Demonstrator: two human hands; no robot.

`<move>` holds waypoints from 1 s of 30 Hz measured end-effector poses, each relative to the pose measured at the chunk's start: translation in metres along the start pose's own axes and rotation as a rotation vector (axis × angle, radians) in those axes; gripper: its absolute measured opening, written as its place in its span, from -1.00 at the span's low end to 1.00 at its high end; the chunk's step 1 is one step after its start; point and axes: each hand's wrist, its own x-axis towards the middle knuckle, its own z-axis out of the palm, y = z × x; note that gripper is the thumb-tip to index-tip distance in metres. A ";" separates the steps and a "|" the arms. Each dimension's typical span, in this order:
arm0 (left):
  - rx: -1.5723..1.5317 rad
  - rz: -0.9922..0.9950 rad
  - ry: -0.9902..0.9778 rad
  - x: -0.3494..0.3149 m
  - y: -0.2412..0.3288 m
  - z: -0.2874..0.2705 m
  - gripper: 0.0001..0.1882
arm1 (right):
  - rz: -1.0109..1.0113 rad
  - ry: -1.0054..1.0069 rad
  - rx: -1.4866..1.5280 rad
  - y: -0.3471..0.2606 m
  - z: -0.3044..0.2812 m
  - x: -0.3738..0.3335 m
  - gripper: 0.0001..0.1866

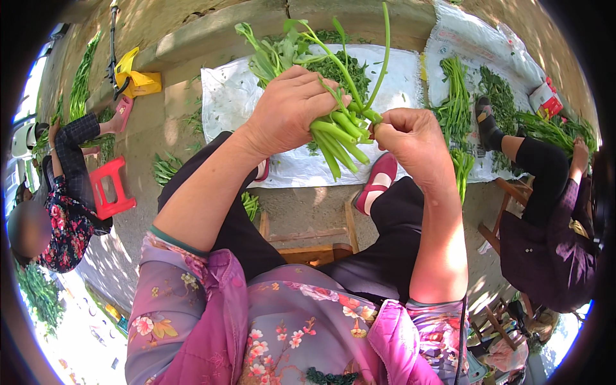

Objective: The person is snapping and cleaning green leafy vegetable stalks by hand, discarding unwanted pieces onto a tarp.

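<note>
The setting is outdoors: bare, sunlit ground with a low concrete kerb (pixel 212 29) running along its far side. A white plastic sheet (pixel 224 96) is spread flat on the ground directly below the kerb and serves as the reference here. Loose green stems and leaves lie heaped on the far part of the sheet (pixel 333 67). A second sheet (pixel 468 38) lies just right of the white one and carries a long bundle of stems (pixel 454 96). The near edge of the white sheet meets open dirt; a red shoe (pixel 378 179) rests at that edge, and a low wooden stool (pixel 308 247) stands on the near side of it. Well left of the sheet stands a red plastic stool (pixel 109 189) beside a seated person in a floral top (pixel 64 218); a yellow object (pixel 135 77) lies near the sheet's far left corner. Right of the sheet sits another person in dark clothing (pixel 545 250). Bare ground between the sheet and the red stool leaves room on the left; the right side is crowded. Above the sheet's centre, the left hand (pixel 289 109) is clenched around a bunch of green stalks (pixel 337 131), cut ends pointing down, leafy tops rising toward the kerb. The right hand (pixel 410 138) is curled, its fingertips (pixel 378 128) pinching the bunch at its right side.
</note>
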 end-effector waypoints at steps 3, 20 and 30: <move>-0.077 -0.080 -0.039 0.000 -0.001 -0.002 -0.61 | -0.083 0.051 -0.161 -0.001 0.000 0.000 -0.85; -0.960 -0.969 0.045 0.019 0.007 -0.014 -0.75 | -0.114 0.143 0.394 -0.002 -0.022 0.012 -0.77; -0.769 -0.849 -0.006 0.022 0.013 -0.004 -0.74 | -0.186 0.161 0.161 0.001 -0.009 0.010 -0.75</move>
